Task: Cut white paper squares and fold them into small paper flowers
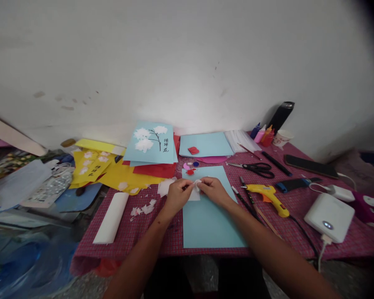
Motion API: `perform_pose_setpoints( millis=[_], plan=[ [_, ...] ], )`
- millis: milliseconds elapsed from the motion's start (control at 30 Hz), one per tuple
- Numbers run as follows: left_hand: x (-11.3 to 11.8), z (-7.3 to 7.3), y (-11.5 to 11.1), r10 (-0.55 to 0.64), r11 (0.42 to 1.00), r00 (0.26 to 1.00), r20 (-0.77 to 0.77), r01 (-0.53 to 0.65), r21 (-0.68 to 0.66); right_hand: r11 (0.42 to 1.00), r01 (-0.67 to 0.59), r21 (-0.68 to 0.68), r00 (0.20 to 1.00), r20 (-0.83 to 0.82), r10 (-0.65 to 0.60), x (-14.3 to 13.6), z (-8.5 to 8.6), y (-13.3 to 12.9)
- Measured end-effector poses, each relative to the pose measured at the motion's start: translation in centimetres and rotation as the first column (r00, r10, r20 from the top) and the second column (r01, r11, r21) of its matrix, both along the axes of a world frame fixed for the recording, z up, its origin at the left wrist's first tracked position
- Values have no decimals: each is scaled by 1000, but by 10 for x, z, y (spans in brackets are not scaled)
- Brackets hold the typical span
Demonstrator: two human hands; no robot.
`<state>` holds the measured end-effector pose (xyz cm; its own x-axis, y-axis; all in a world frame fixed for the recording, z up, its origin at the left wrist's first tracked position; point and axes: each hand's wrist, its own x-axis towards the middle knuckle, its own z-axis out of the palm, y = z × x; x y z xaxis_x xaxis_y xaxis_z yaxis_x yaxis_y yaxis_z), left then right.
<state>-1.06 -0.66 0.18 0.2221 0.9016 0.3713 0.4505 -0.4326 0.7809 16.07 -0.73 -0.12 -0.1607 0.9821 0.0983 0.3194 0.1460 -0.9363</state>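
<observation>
1. The left hand and the right hand meet over the upper part of a light blue sheet that lies on the bench, which has a red checked cover.
2. Both hands are nearly closed, fingertips pinched on a small piece of white tissue held between them, just above the sheet.
3. The work in hand looks like shaping the tissue. It would go best with a light pinch, since the tissue appears thin and would likely tear under a hard pull.
4. Keeping the piece low over the blue sheet would keep it clear of the small red and pink cut-outs near the sheet's far edge.
5. Torn white scraps lie to the left on the bench, near a white roll.
6. To the right lie black-handled scissors and a yellow glue gun, both apart from the hands.
7. A blue card with white blossoms lies further back, by the wall.
8. The fingers cover most of the tissue, so its shape and whether it is folded or crumpled cannot be told.
9. Whether the tissue touches the sheet is hard to make out.
10. The heap at the far left is blurred and cannot be told apart.
</observation>
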Motion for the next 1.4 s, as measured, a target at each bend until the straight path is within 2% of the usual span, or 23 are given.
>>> perform_pose_setpoints(
  millis=[267,433,800,1000,1200,1300,1400],
  plan=[
    [0,6,-3,28,999,999,34,-28,-20,994,-15,107,999,34,11,-2,1,-2],
    [0,10,-3,72,997,990,120,-67,-38,998,0,56,1000,-20,1,-1,-1,-1],
    [-2,8,1,128,969,945,300,-54,-242,998,-35,-51,988,-155,27,0,-2,1],
    [-1,6,2,83,965,927,365,17,-262,998,-37,-44,988,-153,29,1,-1,0],
    [0,3,2,30,946,945,325,78,-314,1000,-25,-12,992,-124,23,1,-2,0],
    [0,2,3,58,946,944,324,52,-319,1000,-26,-3,991,-128,25,1,0,-1],
    [-1,1,5,107,937,906,411,47,-347,1000,-27,-8,992,-124,26,0,3,-2]
  ],
)
